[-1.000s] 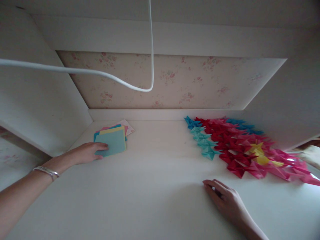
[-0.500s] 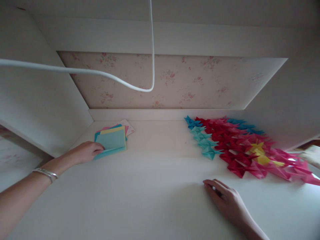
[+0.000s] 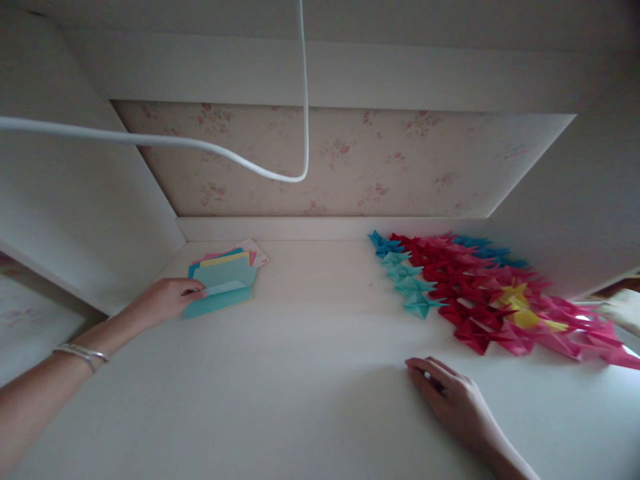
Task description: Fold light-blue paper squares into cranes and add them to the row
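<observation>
My left hand (image 3: pixel 175 297) pinches the left side of a light teal sheet of paper (image 3: pixel 227 273) on top of a small stack at the left. The sheet's near edge is lifted, and another teal sheet (image 3: pixel 220 304) shows beneath it. Yellow, blue and pink sheets stick out behind. My right hand (image 3: pixel 455 393) rests on the table at the right with its fingers curled together; whether anything is in them is hidden. Rows of folded paper cranes (image 3: pixel 465 287) in red, pink, teal, blue and yellow lie beyond it.
The white table (image 3: pixel 300 373) is bounded by white side panels and a back panel with floral wallpaper (image 3: pixel 345 160). A white cable (image 3: pixel 225 157) hangs across the upper view, close to the camera. Something pale (image 3: pixel 623 310) stands past the table's right edge.
My left hand has shifted slightly left and lifted the top teal sheet's near edge higher, uncovering more of the teal paper beneath. The right hand and the cranes stay put.
</observation>
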`<state>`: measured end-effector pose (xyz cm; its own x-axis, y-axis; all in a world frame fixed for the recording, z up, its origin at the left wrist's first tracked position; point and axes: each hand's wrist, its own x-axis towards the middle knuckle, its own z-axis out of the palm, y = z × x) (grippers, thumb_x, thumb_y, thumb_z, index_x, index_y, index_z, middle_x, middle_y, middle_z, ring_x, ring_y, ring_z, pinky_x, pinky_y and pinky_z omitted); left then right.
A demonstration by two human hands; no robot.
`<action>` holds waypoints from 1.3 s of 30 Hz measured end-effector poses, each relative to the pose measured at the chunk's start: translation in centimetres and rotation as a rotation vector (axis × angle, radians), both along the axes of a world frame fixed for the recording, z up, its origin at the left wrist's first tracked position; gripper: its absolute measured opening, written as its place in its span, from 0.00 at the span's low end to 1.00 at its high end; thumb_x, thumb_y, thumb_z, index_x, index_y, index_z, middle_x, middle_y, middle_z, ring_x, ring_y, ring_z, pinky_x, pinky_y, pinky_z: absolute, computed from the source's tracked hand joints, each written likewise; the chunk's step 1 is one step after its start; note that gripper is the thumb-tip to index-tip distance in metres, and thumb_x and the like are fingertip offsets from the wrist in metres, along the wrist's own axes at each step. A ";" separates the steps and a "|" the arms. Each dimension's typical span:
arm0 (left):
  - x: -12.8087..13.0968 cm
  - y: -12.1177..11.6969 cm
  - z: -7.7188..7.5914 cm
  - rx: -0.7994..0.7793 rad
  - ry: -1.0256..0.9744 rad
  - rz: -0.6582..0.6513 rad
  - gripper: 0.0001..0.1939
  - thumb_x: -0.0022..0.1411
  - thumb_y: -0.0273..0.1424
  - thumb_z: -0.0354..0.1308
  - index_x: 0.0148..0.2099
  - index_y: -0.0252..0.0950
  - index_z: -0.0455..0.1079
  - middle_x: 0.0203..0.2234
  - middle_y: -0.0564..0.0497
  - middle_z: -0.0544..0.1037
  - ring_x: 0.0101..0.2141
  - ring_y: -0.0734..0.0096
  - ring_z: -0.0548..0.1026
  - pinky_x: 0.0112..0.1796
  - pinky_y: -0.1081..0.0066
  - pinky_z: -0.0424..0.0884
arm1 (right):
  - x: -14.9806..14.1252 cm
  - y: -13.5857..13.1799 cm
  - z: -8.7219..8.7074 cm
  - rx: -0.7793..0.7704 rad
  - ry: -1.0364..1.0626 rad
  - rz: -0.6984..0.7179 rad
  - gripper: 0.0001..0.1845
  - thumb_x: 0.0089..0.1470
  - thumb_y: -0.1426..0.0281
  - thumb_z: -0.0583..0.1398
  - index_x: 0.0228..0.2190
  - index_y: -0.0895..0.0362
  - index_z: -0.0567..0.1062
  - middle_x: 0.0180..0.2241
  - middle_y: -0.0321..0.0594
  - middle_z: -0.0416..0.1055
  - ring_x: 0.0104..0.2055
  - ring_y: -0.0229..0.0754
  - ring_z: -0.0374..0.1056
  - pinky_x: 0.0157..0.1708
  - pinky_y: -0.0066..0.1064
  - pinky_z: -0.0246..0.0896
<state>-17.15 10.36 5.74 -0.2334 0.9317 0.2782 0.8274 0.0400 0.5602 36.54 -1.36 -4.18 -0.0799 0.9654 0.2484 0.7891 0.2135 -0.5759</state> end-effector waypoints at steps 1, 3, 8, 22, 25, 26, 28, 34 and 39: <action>0.3 -0.3 0.2 0.001 0.004 -0.007 0.07 0.50 0.36 0.65 0.28 0.36 0.77 0.21 0.57 0.80 0.27 0.67 0.74 0.34 0.76 0.64 | 0.1 0.0 0.0 -0.022 0.008 0.006 0.14 0.59 0.60 0.56 0.35 0.50 0.80 0.33 0.39 0.80 0.28 0.41 0.75 0.28 0.28 0.69; 1.5 -1.2 0.7 0.039 -0.018 0.014 0.10 0.58 0.36 0.59 0.39 0.36 0.76 0.28 0.55 0.81 0.33 0.65 0.75 0.38 0.73 0.64 | -0.2 0.2 0.0 -0.061 0.051 -0.008 0.13 0.59 0.60 0.57 0.35 0.51 0.80 0.32 0.38 0.79 0.26 0.40 0.73 0.27 0.27 0.69; 8.6 -4.7 0.7 0.033 -0.216 -0.099 0.21 0.63 0.47 0.55 0.48 0.37 0.71 0.35 0.49 0.82 0.34 0.64 0.78 0.36 0.71 0.70 | -4.3 1.5 0.8 -0.111 0.244 -0.027 0.16 0.60 0.58 0.57 0.43 0.53 0.76 0.27 0.37 0.76 0.20 0.37 0.67 0.20 0.26 0.63; 16.9 -7.2 -7.0 -0.207 -1.230 -0.187 0.19 0.51 0.36 0.71 0.47 0.42 0.79 0.24 0.56 0.75 0.26 0.76 0.71 0.26 0.79 0.65 | -11.2 5.8 1.1 -0.033 0.453 0.320 0.28 0.53 0.79 0.52 0.53 0.53 0.73 0.40 0.44 0.75 0.32 0.36 0.71 0.28 0.23 0.67; 16.4 -7.4 -6.8 -0.257 -1.286 -0.216 0.15 0.52 0.39 0.68 0.42 0.41 0.81 0.34 0.49 0.81 0.31 0.67 0.74 0.30 0.73 0.70 | -10.9 5.5 1.8 -0.083 0.508 0.349 0.20 0.53 0.76 0.54 0.44 0.54 0.79 0.42 0.46 0.76 0.38 0.42 0.73 0.26 0.24 0.67; 16.3 -7.5 -6.7 -0.254 -1.309 -0.227 0.14 0.52 0.40 0.67 0.41 0.41 0.82 0.38 0.47 0.81 0.33 0.64 0.75 0.31 0.72 0.71 | -10.9 5.4 2.1 -0.102 0.547 0.340 0.18 0.53 0.75 0.55 0.43 0.54 0.79 0.42 0.46 0.76 0.38 0.43 0.73 0.27 0.25 0.67; 16.1 -7.7 -6.4 -0.283 -1.328 -0.260 0.14 0.52 0.39 0.66 0.41 0.42 0.81 0.40 0.46 0.81 0.34 0.62 0.77 0.32 0.69 0.72 | -11.0 5.4 2.3 -0.124 0.636 0.299 0.15 0.52 0.71 0.58 0.41 0.54 0.79 0.40 0.46 0.77 0.36 0.44 0.74 0.28 0.27 0.68; 16.4 -7.8 -6.3 -0.309 -0.986 -0.371 0.16 0.49 0.31 0.68 0.43 0.48 0.81 0.35 0.49 0.82 0.33 0.59 0.78 0.34 0.67 0.73 | -11.3 5.4 2.2 -0.175 0.748 0.265 0.16 0.48 0.58 0.63 0.37 0.53 0.80 0.37 0.44 0.78 0.35 0.47 0.74 0.31 0.31 0.69; 16.8 -7.8 -6.6 -0.199 -0.831 -0.402 0.07 0.50 0.32 0.68 0.35 0.45 0.83 0.33 0.48 0.80 0.32 0.59 0.78 0.33 0.67 0.76 | -11.7 5.2 2.2 -0.381 0.858 0.245 0.27 0.49 0.54 0.65 0.47 0.54 0.74 0.27 0.38 0.77 0.25 0.42 0.73 0.28 0.32 0.69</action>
<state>-0.37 2.60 -0.82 0.0641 0.9979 -0.0061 0.1382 -0.0028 0.9904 24.83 3.83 -1.98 -0.2271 0.9738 -0.0100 0.0271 -0.0039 -0.9996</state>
